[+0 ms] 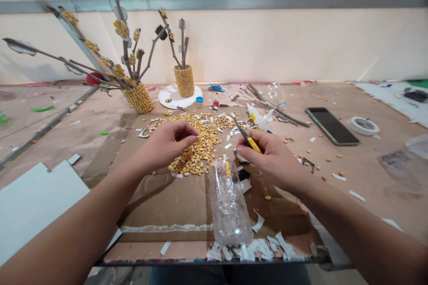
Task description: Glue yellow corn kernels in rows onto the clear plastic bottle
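Observation:
My left hand [172, 144] hovers over a pile of yellow corn kernels [202, 149]. Its thumb and fingertips come together; whatever may be between them is too small to make out. In my right hand [274, 158] is a slim pointed tool with a yellow and black grip [253, 143], its dark tip slanting up and left. Between my forearms a clear plastic bottle [230, 213] lies on its side on brown cardboard [167, 205]. A short row of kernels [228, 169] sits on the bottle near its far end.
Two kernel-covered pots [138, 98] with twigs stand at the back, one on a white disc [167, 98]. A white glue bottle [261, 118], loose sticks [287, 116], a phone [331, 125] and a tape roll [364, 125] lie rightward. White scraps [254, 249] line the near edge.

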Motion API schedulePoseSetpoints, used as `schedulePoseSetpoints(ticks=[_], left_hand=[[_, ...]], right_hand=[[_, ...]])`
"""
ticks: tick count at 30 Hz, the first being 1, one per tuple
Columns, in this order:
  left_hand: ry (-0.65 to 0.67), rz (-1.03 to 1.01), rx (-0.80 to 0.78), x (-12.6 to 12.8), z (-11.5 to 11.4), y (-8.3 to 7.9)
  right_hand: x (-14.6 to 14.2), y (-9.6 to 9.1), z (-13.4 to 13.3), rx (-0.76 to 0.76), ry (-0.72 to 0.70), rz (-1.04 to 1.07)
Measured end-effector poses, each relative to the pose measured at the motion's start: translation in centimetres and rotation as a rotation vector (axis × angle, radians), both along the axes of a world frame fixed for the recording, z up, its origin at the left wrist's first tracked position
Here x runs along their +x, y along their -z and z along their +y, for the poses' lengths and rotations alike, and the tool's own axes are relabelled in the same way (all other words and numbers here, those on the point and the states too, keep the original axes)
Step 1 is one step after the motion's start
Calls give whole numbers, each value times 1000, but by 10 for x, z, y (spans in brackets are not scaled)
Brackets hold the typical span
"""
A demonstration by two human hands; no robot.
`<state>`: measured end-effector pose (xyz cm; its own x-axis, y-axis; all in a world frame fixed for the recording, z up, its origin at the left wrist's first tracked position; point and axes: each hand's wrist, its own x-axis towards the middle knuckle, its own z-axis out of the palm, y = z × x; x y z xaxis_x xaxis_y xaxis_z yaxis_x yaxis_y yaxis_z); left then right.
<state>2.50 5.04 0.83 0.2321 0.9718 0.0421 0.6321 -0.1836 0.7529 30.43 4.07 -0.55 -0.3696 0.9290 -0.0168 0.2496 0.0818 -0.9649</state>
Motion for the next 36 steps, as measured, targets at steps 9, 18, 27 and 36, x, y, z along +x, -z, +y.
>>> schedulePoseSetpoints(ticks=[9,18,27,36], left_hand=[[132,-508,-151,47,-41,-9],[183,-540,-85,49,-47,-12],[114,-539,-46,55,-55,-9],[165,-480,10,57,-58,-7]], right_hand=[[-10,0,-25,424,-32,-27],[-9,-3,-27,543,-67,-41],[-8,-5,-30,567,-122,3],[-9,0,-35,488,-3,35]])
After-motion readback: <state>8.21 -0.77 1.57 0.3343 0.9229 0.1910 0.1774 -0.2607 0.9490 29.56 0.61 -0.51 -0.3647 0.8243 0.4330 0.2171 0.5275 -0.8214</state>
